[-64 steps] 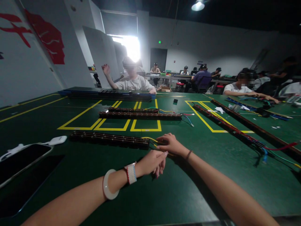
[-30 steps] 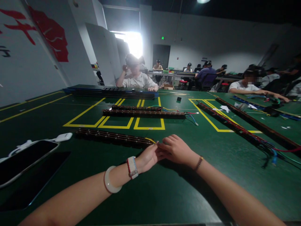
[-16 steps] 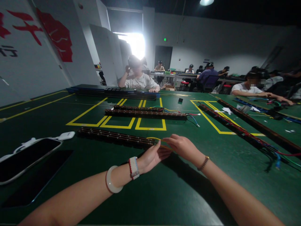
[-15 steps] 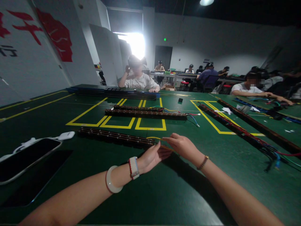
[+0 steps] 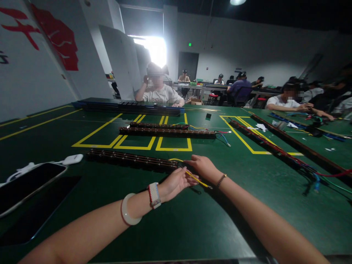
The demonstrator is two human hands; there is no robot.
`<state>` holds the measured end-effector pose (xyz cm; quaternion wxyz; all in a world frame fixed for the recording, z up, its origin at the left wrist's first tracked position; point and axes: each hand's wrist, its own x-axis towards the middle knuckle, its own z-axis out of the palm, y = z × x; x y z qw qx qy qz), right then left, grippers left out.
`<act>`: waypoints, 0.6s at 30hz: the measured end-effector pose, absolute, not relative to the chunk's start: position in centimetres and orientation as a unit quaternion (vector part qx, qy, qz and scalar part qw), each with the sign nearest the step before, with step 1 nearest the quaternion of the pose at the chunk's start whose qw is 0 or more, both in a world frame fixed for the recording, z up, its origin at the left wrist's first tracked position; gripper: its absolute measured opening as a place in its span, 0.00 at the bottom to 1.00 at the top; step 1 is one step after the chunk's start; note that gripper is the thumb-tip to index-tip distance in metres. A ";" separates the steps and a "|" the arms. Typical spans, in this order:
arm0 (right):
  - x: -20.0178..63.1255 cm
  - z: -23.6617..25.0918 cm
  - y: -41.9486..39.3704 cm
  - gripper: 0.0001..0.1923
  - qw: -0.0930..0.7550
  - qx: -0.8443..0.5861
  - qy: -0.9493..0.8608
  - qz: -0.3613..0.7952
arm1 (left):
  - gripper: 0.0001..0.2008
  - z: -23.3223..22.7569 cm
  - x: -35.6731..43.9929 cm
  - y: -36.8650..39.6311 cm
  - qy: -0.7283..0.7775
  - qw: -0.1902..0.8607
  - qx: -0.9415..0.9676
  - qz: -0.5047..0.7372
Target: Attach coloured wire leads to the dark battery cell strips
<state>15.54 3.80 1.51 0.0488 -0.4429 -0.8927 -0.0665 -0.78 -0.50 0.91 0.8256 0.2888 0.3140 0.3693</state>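
Yellow wire (image 5: 197, 179): now stretched out past the hands toward the near right, free end lying on the table (image 5: 192, 227); half a second ago bunched between the fingers.
Left hand (image 5: 173, 182): pinching the wire nearer the long dark strip (image 5: 132, 160).
Right hand (image 5: 202, 167): drawn slightly apart from the left.

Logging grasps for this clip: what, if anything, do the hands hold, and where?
The left hand pinches the yellow wire partway along, near the dark strip. The right hand rests beside it; its hold cannot be told.
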 end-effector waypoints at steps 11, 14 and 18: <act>17.6 0.6 3.3 0.16 0.156 -0.421 -0.890 -0.082 | 0.09 1.1 -0.9 -1.2 0.336 0.815 0.297 0.367; 18.0 0.6 3.3 0.15 0.167 -0.424 -0.887 -0.081 | 0.10 1.2 -1.5 -0.9 0.373 0.790 0.353 0.335; 18.0 0.8 3.3 0.16 0.162 -0.408 -0.895 -0.085 | 0.13 1.3 -2.2 0.0 0.441 0.718 0.464 0.273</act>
